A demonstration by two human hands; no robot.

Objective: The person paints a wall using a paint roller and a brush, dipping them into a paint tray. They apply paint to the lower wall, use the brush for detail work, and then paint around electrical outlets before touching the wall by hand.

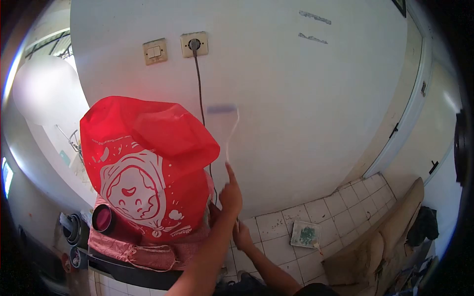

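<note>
A paint roller [222, 109] with a bluish, blurred head is against or just in front of the white wall [286, 123], right of the hanging black cord. Its thin frame runs down to my hands. My left hand [230, 197] is closed round the upper part of the handle, index finger stretched up along it. Lower down, my right hand [242, 236] is closed on the handle's lower end. Beside my left hand stands a large red bag [182, 143] with a white printed face.
A socket [194, 45] with a plug and a switch [155, 52] are on the wall. A dark cup [103, 218] lies by the bag on a pink cloth [111, 246]. On the tiled floor are a paint tray [305, 234] and a brown cushion-like piece [375, 246]. Doors stand right.
</note>
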